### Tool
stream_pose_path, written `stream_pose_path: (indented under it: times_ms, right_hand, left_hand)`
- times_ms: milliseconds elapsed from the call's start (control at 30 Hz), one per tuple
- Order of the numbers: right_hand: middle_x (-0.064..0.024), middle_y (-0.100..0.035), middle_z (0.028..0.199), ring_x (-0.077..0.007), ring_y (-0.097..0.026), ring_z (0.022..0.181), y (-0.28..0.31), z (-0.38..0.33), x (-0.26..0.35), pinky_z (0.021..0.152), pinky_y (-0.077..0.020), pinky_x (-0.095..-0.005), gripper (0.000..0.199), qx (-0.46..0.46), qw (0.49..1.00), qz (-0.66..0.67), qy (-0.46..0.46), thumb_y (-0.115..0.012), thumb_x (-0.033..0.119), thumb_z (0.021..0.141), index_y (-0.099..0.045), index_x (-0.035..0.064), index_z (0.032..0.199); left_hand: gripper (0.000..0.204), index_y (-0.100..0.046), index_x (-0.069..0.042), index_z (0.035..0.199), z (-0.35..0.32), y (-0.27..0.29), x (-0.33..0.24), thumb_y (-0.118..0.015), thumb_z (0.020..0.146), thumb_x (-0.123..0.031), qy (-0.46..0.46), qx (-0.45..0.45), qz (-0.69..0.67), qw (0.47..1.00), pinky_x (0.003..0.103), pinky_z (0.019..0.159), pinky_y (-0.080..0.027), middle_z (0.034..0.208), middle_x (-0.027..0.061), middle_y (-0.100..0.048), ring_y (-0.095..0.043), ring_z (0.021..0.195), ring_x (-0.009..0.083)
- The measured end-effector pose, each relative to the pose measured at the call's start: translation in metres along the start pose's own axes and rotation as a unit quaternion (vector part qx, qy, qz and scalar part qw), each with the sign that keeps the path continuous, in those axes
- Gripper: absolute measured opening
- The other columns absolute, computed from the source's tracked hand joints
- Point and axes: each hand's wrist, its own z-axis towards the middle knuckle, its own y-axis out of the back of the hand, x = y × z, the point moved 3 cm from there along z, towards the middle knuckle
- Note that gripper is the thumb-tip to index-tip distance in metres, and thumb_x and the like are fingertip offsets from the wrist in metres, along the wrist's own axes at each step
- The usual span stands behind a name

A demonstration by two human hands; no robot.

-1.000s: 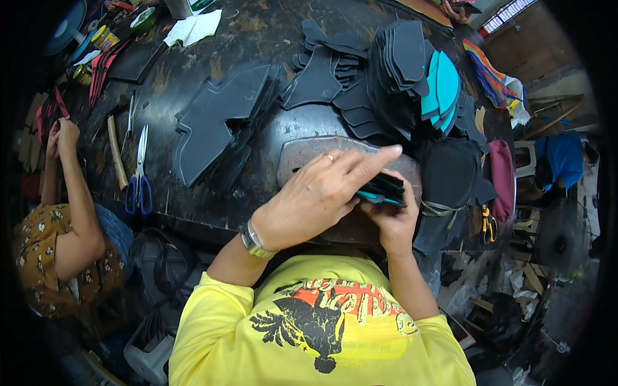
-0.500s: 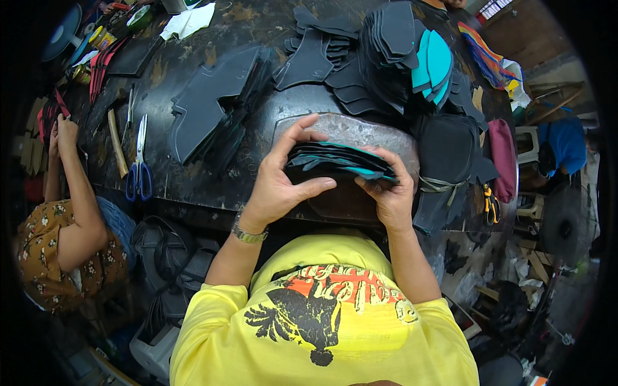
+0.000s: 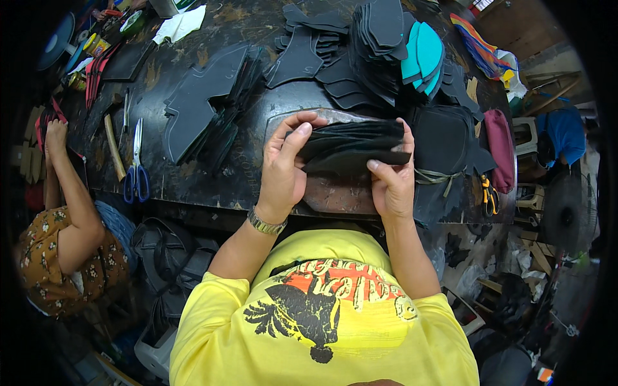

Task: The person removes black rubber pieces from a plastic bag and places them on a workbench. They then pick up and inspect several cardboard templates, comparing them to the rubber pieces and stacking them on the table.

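Observation:
Between my two hands I hold a stack of black cut sheet pieces (image 3: pixel 351 147), fanned a little so several edges show. My left hand (image 3: pixel 283 164) grips the stack's left end, thumb on the near side and fingers behind. At the other end my right hand (image 3: pixel 394 183) pinches it, the thumb pressing the lowest piece. Under the stack is a brown, worn board (image 3: pixel 338 196) at the table's near edge. Beyond it lie piles of dark cut pieces (image 3: pixel 299 58) and a pile with turquoise faces (image 3: pixel 421 58).
Left on the dark table (image 3: pixel 257 138) are a pile of angular black pieces (image 3: pixel 193 106), blue-handled scissors (image 3: pixel 136 167) and a wooden-handled hammer (image 3: pixel 114 148). Yellow-black snips (image 3: pixel 489 196) lie right, near a maroon bundle (image 3: pixel 499 151). A co-worker (image 3: pixel 71 238) sits at left handling red-black strips.
The stack has tilted, so its turquoise edges no longer show and a broad black face does. My left thumb has moved up, and my right thumb now presses the front piece.

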Motion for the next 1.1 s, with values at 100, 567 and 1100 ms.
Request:
stream_pose_path:
  times_ms: [100,567,1100]
  right_hand:
    - [-0.0074,-0.063,0.119,-0.0189,-0.064,0.109,0.003,0.004,-0.005,0.101,-0.0492,-0.0329,0.085,-0.05,0.997,0.055,-0.02,-0.061,-0.019,0.078,-0.029,0.0101,0.151]
    - [-0.0077,-0.063,0.122,-0.0191,-0.062,0.112,-0.013,-0.004,-0.011,0.104,-0.0458,-0.0341,0.07,-0.024,0.989,0.116,-0.086,-0.062,-0.017,0.079,-0.042,0.0062,0.141]
    - [-0.0045,-0.062,0.116,-0.0169,-0.059,0.113,-0.015,-0.004,-0.016,0.102,-0.0462,-0.0314,0.074,0.015,0.994,0.021,-0.104,-0.066,-0.015,0.076,-0.042,0.0098,0.142]
  left_hand:
    - [0.021,-0.063,-0.001,0.115,0.003,-0.003,0.008,-0.056,0.098,-0.012,0.013,-0.016,-0.023,1.0,0.03,0.096,-0.05,0.114,0.0092,-0.067,-0.063,0.105,0.0153]
    - [0.037,-0.065,-0.008,0.107,0.003,-0.006,0.01,-0.053,0.102,-0.042,-0.002,-0.11,-0.044,0.993,0.037,0.097,-0.049,0.104,0.0066,-0.067,-0.063,0.105,0.0196]
    - [0.057,-0.06,-0.006,0.092,-0.002,0.004,0.013,-0.042,0.102,-0.06,-0.072,-0.051,-0.081,0.993,0.035,0.09,-0.045,0.086,0.004,-0.053,-0.054,0.088,0.0179]
